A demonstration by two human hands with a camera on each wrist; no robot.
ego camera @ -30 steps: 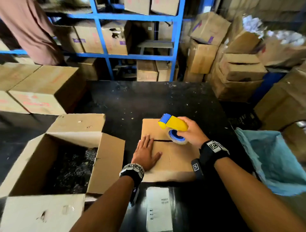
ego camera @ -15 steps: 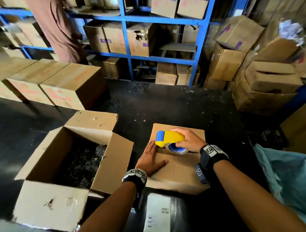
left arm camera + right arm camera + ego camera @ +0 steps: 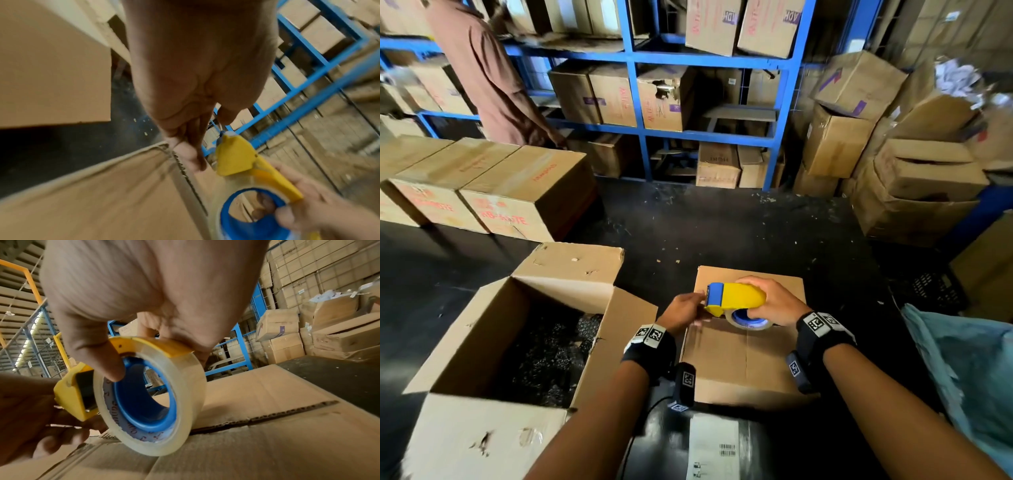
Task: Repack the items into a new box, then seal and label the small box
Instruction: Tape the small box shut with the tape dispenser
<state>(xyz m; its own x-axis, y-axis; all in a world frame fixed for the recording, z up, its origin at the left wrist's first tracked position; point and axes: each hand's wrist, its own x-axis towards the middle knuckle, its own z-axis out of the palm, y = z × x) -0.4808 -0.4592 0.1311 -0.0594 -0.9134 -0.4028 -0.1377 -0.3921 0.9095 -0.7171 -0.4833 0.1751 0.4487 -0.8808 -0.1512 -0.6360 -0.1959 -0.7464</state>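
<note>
The small cardboard box [image 3: 743, 356] stands on the black table with its top flaps folded shut and the seam [image 3: 267, 418] showing. My right hand [image 3: 774, 301] grips a yellow tape dispenser [image 3: 736, 296] with a clear roll on a blue core [image 3: 185, 386], held just over the box's left part. At the dispenser's blue front end my left hand [image 3: 688, 308] has its fingers curled, pinching the tape end. A clear strip [image 3: 78, 454] runs from the roll to those fingers [image 3: 41, 426]. In the left wrist view my left fingertips [image 3: 191, 159] sit at the flap's corner beside the dispenser [image 3: 234, 155].
A large open cardboard box [image 3: 619, 329] stands to the left of the small box. A white label sheet [image 3: 712, 445] lies at the near table edge. A blue plastic bag [image 3: 962, 370] is at the right, sealed boxes [image 3: 517, 185] at back left, a person [image 3: 493, 75] by the blue rack [image 3: 640, 120].
My left hand has lifted off the box lid, where it lay flat, and gone to the dispenser's front end. The right hand carried the dispenser slightly left over the box.
</note>
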